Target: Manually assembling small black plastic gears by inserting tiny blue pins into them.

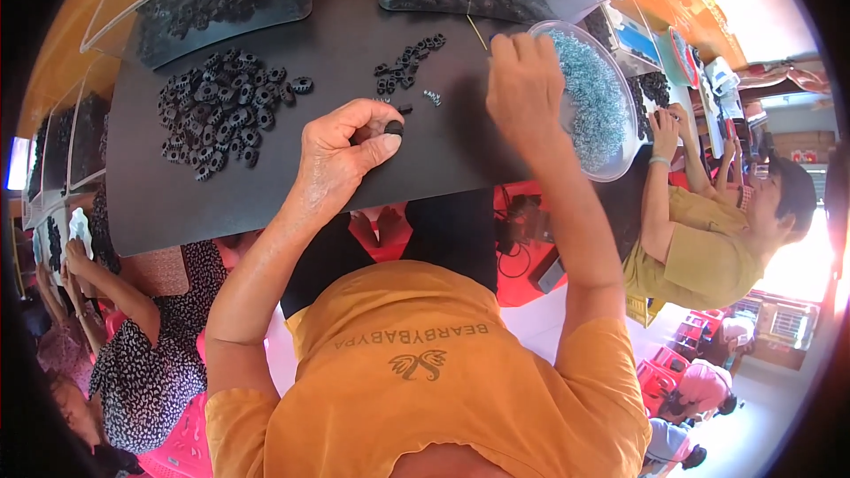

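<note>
My left hand [350, 146] is closed over the near middle of the dark table, pinching a small black plastic part [394, 127] between thumb and fingers. Another short black piece [405, 109] shows just beyond its fingertips. To the right, my right hand [527, 84] is raised with fingers curled in. A thin brass-coloured rod [478, 33] with a fine tip sticks out from its left side. Small metal springs [432, 98] lie between the hands. Beyond them is a loose cluster of small black parts [409, 62]. What the curled right fingers cover is hidden.
A large heap of black parts [226, 111] lies at left. A round clear tray of bluish springs [584, 26] stands at right. Two clear bins [305, 0] [390, 0] of black parts line the far edge. Co-workers sit on both sides, one in an olive shirt [708, 239].
</note>
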`<state>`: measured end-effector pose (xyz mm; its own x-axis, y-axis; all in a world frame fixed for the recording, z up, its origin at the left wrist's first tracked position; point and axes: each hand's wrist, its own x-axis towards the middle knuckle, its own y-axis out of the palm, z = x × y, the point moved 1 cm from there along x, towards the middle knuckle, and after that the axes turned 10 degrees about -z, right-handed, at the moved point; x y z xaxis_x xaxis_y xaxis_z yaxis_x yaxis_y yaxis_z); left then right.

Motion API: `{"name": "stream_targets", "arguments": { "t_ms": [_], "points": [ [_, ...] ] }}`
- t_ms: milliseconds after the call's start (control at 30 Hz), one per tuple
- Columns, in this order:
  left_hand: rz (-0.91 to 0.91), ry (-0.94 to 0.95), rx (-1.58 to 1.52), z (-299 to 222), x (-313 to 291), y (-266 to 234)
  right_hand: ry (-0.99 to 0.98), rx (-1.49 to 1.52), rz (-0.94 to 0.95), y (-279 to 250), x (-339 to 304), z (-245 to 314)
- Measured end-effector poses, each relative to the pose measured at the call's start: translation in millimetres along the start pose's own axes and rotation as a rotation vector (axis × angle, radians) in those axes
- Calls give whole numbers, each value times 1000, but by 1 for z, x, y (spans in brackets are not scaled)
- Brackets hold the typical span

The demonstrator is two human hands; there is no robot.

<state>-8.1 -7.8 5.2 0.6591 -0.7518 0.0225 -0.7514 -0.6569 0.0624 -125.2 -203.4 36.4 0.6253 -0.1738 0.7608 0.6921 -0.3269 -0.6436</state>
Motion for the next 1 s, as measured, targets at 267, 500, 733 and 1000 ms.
{"name": "stream_targets", "arguments": {
  "t_ms": [267, 500, 733, 1000],
  "points": [
    [43, 41, 24, 6, 2, -2, -361, -307, 359, 23, 8, -17],
    [35, 55, 39, 7, 1, -2, -356, -241, 331, 16, 5, -15],
    [26, 26, 27, 4, 0, -1, -227, -24, 286, -1, -3, 4],
    [21, 15, 9, 3, -1, -1, -145, 107, 285, -5, -15, 9]
  ]
}}
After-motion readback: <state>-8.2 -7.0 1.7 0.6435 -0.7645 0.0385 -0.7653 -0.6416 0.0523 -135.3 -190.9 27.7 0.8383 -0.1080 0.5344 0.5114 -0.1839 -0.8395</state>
